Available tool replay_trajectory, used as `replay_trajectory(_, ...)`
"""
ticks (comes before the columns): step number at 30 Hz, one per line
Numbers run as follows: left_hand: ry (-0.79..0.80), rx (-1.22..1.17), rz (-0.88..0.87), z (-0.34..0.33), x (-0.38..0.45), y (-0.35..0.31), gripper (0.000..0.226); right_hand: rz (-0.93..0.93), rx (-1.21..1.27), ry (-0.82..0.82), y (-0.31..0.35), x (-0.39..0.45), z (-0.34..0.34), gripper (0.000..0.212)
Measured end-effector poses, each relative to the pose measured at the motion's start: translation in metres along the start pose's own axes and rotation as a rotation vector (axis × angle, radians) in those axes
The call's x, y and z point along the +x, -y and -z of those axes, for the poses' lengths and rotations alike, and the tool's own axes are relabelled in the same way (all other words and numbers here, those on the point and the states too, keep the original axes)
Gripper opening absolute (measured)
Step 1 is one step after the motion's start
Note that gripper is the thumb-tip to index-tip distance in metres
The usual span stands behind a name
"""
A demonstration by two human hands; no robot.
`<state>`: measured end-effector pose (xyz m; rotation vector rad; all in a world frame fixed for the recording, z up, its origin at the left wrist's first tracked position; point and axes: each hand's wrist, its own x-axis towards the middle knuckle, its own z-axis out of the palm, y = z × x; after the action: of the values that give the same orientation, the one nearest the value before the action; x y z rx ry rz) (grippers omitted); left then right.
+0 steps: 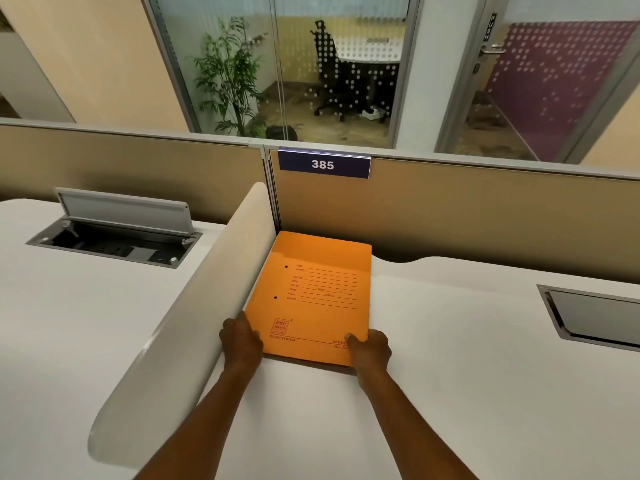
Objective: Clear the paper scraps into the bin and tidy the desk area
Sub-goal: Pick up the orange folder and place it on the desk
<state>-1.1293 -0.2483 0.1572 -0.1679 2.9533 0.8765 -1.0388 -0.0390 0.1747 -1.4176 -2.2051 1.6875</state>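
On the white desk [450,375], the near corners of a flat orange cardboard file folder [311,299] are gripped by the left hand [240,342] and right hand [370,349]. It is set beside the white curved divider [194,323], below the blue "385" sign [323,163].

Orange file folder [313,296] lies flat, closed, on white desk [450,358] corner

We have a single view, worn on the person's head, looking forward and down over the white surface [433,375] from close above its near edge. It faces the tan partition [485,216] at the back, with glass-walled rooms [339,64] beyond, well apart.
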Motion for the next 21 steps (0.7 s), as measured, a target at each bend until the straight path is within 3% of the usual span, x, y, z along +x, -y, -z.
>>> replay_trajectory(5,0.093,-0.096,-0.057,-0.013,0.006,0.029,0.042,0.031,-0.048,-0.057,-0.001,-0.014,0.002,0.039)
replay_trajectory(8,0.067,-0.236,-0.163,-0.001,-0.014,0.025,0.084,0.048,-0.078,-0.084,-0.003,-0.025,0.009,0.046)
replay_trajectory(10,0.068,-0.268,-0.211,0.006,-0.034,0.019,0.097,0.076,-0.072,-0.100,-0.006,-0.039,0.019,0.048)
replay_trajectory(12,0.110,-0.246,-0.208,0.018,-0.056,0.006,0.085,0.101,-0.062,-0.108,-0.009,-0.047,0.026,0.047)
replay_trajectory(15,0.136,-0.216,-0.221,0.031,-0.087,-0.005,0.050,0.140,-0.035,-0.128,-0.013,-0.064,0.042,0.046)
replay_trajectory(21,0.129,-0.240,-0.285,0.055,-0.153,-0.016,0.054,0.199,0.034,-0.182,-0.026,-0.109,0.081,0.041)
